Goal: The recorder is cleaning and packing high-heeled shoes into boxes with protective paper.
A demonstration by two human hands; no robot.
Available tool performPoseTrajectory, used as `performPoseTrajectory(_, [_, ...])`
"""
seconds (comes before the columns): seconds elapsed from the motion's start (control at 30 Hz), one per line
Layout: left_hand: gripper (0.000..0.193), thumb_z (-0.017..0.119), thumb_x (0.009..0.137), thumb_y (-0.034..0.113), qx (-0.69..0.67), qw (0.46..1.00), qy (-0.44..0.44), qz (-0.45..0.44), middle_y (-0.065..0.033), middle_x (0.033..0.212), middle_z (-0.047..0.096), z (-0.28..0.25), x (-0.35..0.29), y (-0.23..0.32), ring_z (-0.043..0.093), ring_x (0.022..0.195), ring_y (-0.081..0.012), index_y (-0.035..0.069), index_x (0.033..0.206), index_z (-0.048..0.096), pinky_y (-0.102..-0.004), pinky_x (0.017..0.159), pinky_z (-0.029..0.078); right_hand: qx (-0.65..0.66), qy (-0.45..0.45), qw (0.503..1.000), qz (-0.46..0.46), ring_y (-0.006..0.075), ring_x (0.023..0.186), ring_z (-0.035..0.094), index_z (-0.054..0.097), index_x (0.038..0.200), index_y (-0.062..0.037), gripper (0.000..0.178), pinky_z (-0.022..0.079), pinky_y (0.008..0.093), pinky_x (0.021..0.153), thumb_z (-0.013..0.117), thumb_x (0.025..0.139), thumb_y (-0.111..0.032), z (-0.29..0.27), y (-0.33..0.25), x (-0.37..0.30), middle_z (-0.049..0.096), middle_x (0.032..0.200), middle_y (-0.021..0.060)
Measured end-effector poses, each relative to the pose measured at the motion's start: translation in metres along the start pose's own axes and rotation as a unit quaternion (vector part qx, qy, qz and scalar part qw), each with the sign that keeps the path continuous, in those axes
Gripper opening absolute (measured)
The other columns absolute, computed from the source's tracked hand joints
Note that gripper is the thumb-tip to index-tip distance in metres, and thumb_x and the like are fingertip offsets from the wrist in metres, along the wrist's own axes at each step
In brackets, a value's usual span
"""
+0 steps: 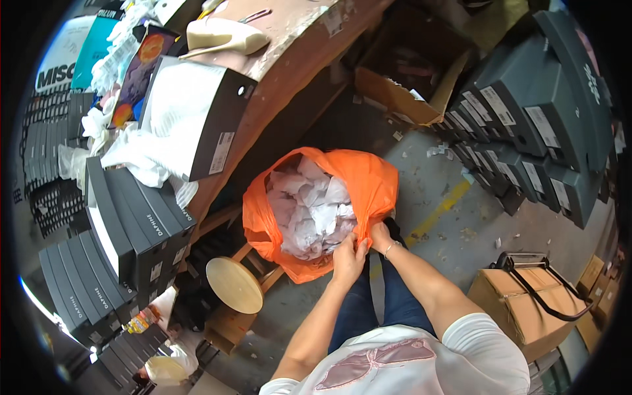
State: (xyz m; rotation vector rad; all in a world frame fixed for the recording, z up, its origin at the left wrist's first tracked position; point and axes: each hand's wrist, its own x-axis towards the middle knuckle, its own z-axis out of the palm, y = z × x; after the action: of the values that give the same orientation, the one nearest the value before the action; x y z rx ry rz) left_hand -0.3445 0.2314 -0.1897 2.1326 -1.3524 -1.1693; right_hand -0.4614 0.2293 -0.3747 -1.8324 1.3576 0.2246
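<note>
An orange plastic bag (pixel 376 181) stands in front of my legs, its mouth spread wide. Crumpled white tissue paper (pixel 315 209) fills it. At the bag's near right rim, my left hand (pixel 349 258) is closed around the gathered plastic, fingers pinching the edge. Right beside it, my right hand (pixel 382 238), with a thin bracelet at the wrist, also grips the rim; its fingers are partly hidden by the plastic. The two hands are almost touching.
A workbench (pixel 289 56) at upper left holds a beige high-heeled shoe (pixel 227 36) and an open shoebox (pixel 227 122). Stacked dark shoeboxes (pixel 141 210) stand left, more (pixel 526 125) right. A round stool (pixel 234 285), an open carton (pixel 408 99) and a cardboard box with a black-handled cart (pixel 536 303) surround me.
</note>
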Motion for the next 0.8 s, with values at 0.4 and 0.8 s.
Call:
performPoseTrajectory(0.4, [0.03,0.064,0.09,0.027,-0.157,0.971,-0.155,-0.093,-0.0075,0.087,0.063,0.022,-0.024,-0.041,0.058,0.079,-0.0136,0.0,0.102,0.06,-0.0283,0.071,0.047,0.408,-0.075,0.908,0.063,0.006,0.055,0.049,0.065,0.09,-0.0015,0.019,0.039,0.0238,0.049,0.053,0.09,-0.017,-0.259,-0.018,-0.066,0.057,0.066,-0.0032])
performPoseTrajectory(0.8, [0.073,0.074,0.073,0.024,0.227,0.949,0.212,-0.056,-0.0241,0.135,0.044,-0.118,-0.013,-0.152,0.038,0.129,-0.0402,-0.001,0.134,0.041,-0.057,0.109,0.021,-0.093,0.145,0.985,0.02,0.0508,0.131,0.027,0.014,0.149,-0.0101,0.099,0.032,0.0458,0.106,0.076,0.073,-0.022,-0.154,-0.111,-0.056,0.017,0.148,0.0315])
